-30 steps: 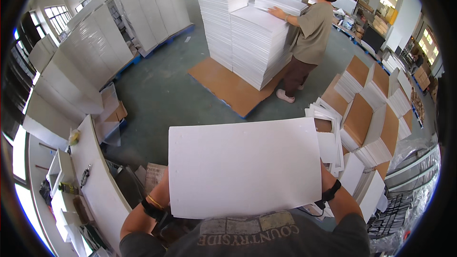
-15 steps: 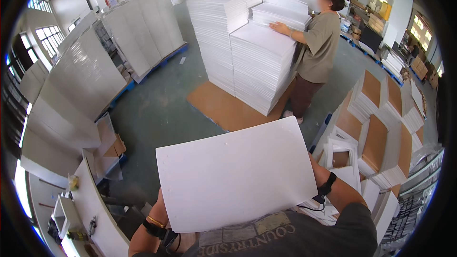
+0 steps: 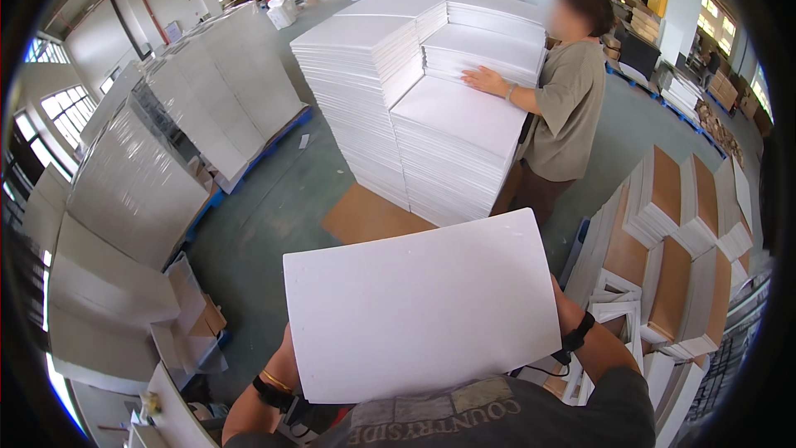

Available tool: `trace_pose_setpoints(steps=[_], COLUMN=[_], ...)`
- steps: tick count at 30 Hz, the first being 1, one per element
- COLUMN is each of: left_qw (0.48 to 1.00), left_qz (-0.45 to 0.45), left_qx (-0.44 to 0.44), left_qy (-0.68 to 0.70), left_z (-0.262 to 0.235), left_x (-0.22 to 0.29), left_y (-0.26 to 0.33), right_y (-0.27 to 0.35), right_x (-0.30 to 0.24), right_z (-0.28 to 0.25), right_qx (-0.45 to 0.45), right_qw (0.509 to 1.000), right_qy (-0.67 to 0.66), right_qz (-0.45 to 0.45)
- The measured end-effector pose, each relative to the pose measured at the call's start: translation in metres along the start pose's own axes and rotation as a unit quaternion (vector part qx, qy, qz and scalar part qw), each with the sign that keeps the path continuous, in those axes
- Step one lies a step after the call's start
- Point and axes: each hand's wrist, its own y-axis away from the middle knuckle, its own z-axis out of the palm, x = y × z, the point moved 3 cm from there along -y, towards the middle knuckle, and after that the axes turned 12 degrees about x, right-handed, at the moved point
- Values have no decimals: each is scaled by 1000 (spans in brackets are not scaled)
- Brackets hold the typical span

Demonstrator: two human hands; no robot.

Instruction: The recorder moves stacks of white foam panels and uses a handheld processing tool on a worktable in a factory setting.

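Observation:
A large white rectangular board (image 3: 423, 307) is held level in front of my body, hiding most of my fingers. My left hand (image 3: 287, 351) grips it by the left edge, and my right hand (image 3: 567, 309) by the right edge. Whether it is one board or several together, I cannot tell. Beyond it rises a tall pile of white boards (image 3: 452, 166) in uneven columns on a brown sheet (image 3: 373, 214). A co-worker (image 3: 572, 108) stands at the right side of that pile, one hand (image 3: 487, 81) lying on its lower front column.
Stacks of white frames and brown-faced panels (image 3: 663, 274) stand close on my right. Wrapped white stacks (image 3: 224, 91) on blue pallets line the left, with an opened carton (image 3: 203, 315) nearer me. Green floor (image 3: 257, 199) lies between the left stacks and the pile.
The pile and the co-worker appear closer and larger in view. I still hold the white board at both sides. The co-worker's hand stays on the pile.

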Motion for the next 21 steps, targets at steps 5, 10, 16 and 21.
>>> trace_pose_setpoints(steps=[5,10,16,21], left_qw=[997,984,973,975], left_qz=[-12,-137,-192,-153], left_qx=[-46,-111,-127,-145], left_qy=[-62,-24,-6,-69], left_z=[27,56,68,103], left_x=[41,93,147,197], left_y=[-75,-160,-283,-355], right_y=[-54,-92,-111,-120], right_x=[-44,-62,-95,-133], right_z=[19,4,-23,-17], right_qx=[35,71,133,182], right_qw=[999,997,990,982], right_qy=[-16,-27,-40,-47], right_qz=[-11,-13,-20,-24])
